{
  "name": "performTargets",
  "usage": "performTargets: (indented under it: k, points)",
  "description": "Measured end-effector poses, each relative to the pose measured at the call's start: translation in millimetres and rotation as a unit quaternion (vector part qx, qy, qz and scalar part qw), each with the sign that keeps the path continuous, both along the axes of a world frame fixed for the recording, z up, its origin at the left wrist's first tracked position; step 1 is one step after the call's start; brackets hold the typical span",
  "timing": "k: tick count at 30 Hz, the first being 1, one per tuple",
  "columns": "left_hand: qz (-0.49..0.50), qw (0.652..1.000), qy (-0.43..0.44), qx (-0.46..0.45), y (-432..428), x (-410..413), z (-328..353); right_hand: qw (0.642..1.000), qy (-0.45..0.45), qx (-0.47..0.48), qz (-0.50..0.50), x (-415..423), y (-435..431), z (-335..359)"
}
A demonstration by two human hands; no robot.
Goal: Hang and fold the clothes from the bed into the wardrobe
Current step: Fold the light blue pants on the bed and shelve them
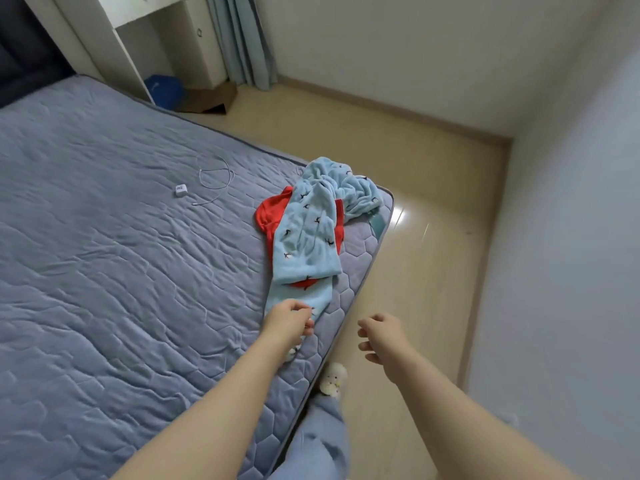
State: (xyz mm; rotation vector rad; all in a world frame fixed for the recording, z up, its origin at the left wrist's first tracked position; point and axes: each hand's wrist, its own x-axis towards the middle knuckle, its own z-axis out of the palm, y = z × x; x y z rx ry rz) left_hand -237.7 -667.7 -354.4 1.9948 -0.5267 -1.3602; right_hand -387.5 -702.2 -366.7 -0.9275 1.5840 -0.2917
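Bed [104, 271]: grey-blue quilted mattress cover fills the left of the view, and its near right corner carries the clothes.
Blue garment [308, 237]: light blue fleece with small dark bird-like marks lies in a long rumpled strip along the bed's right edge, bunched at the far end near the corner.
Red garment [268, 213]: lies under the blue garment and shows at its left side, its right side and in a small patch lower down.
Left hand [291, 318]: at the near end of the blue garment, with thumb and curled fingertips closed on the hem.
Right hand [379, 336]: held in the air over the floor just beside the bed edge, fingers loosely curled and holding nothing.
Charger [180, 190]: small white plug on the bed, well left of the clothes, with its thin white cable [216, 176] looped beside it.
Slipper [333, 378]: white and fluffy, on the floor against the bed's side, between the two forearms.
Floor [415, 202]: pale wood-look, with a bright glare patch near the bed corner.
Far corner: white desk unit [138, 36], a blue bag [164, 90] beneath it, brown cardboard [207, 98] and a blue-grey curtain [242, 36].
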Motion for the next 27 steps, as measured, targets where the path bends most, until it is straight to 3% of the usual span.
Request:
performTargets:
  k: [13, 22, 27]
  points:
    - [0.004, 0.999, -0.007, 0.048, -220.6, 46.5, -31.1, 0.998, 0.003, 0.028, 0.049, 42.2, -221.3, -11.2]
    - [0.144, 0.985, -0.019, 0.095, -325.9, 76.7, -72.1, 0.974, 0.054, 0.065, 0.213, 76.0, -377.5, -62.1]
    - [0.171, 0.976, -0.002, 0.132, -388.6, 65.4, -98.1, 0.951, 0.084, 0.089, 0.284, 91.8, -456.1, -98.3]
